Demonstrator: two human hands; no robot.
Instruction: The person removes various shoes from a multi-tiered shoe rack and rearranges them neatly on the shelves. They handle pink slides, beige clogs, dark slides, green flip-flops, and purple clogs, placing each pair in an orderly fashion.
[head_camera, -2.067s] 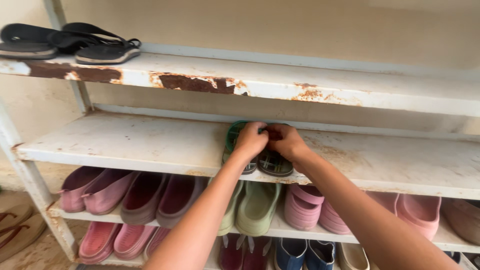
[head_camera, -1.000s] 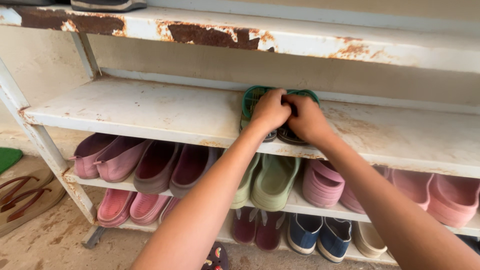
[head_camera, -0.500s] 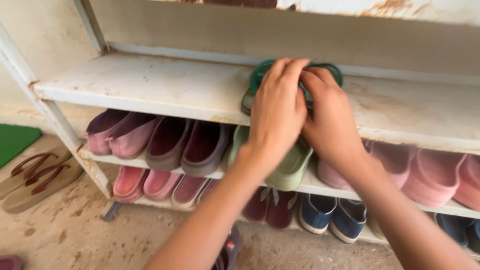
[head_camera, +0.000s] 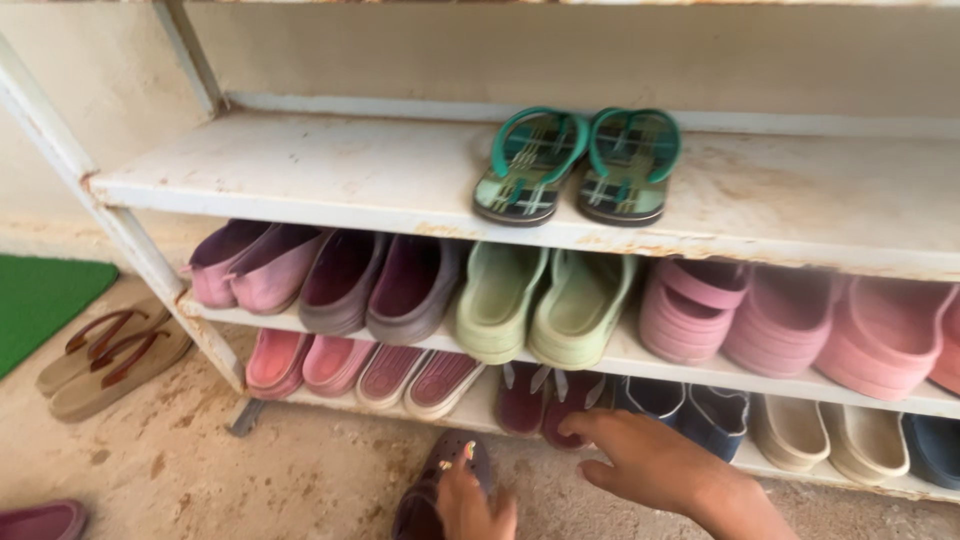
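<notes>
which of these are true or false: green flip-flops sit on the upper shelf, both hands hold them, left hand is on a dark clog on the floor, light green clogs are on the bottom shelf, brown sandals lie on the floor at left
1. The green flip-flops sit side by side on the upper shelf. True.
2. Both hands hold them. False: the left hand and right hand are low, near the floor.
3. The left hand is on a dark clog on the floor. True.
4. The light green clogs are on the bottom shelf. False: they sit one shelf below the flip-flops.
5. Brown sandals lie on the floor at left. True.
</notes>
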